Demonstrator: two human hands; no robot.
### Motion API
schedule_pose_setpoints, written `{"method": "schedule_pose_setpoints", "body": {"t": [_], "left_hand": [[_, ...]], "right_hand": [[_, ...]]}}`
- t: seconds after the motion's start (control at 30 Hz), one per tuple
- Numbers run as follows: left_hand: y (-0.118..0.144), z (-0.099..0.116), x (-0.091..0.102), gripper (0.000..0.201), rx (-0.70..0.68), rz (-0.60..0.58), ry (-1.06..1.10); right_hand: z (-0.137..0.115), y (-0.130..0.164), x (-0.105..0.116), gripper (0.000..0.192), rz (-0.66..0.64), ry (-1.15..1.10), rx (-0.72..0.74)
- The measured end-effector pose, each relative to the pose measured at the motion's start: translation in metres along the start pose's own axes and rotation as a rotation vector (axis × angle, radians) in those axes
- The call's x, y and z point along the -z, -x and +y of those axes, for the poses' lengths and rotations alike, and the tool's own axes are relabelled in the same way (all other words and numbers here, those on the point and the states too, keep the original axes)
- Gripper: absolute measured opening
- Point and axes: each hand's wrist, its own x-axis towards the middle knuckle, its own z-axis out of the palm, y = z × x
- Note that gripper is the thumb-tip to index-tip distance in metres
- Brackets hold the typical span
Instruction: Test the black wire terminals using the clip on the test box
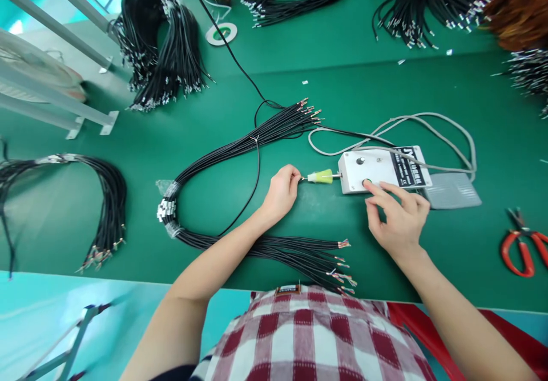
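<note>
Left hand [282, 190] pinches at yellow nozzle [322, 177]; right hand [398, 215] fingertips touch white box [377, 167].

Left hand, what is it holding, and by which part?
The left hand pinches a thin wire end at the yellow-green nozzle of the white box. The grip is at the fingertips; more cannot be told.

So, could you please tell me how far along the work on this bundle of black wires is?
Done: cannot be told; the bundle's far ends and near ends both show bare copper. In hand: the left hand pinches one wire at the yellow-green nozzle of the white box, while the right hand's fingertip rests at its green button. Left: seemingly most of this bundle, plus another to the left.
</note>
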Motion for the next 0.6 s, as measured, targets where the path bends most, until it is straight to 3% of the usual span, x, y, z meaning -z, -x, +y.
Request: {"method": "schedule_pose_setpoints", "body": {"t": [0.17,0.27,0.43,0.53,0.6], "left_hand": [[0.003,-0.008,0.014,0.011,0.037,0.061,0.036],[-0.01,-0.016,0.025,0.009,0.086,0.151,0.14],[-0.068,-0.048,0.067,0.006,0.138,0.588,0.283],[-0.082,-0.062,0.091,0.013,0.192,0.707,0.109],[-0.067,-0.056,0.093,0.03,0.122,0.668,-0.113]], "right_hand": [[-0.002,-0.003,0.003,0.013,0.047,-0.033,0.012],[-0.012,0.0,0.008,0.017,0.066,-0.118,0.024],[-0.024,0.014,0.007,0.023,0.007,-0.272,0.072],[-0.024,0.019,0.001,0.025,-0.057,-0.349,0.073],[-0.022,0.02,-0.002,0.025,-0.079,-0.393,0.052]]}}
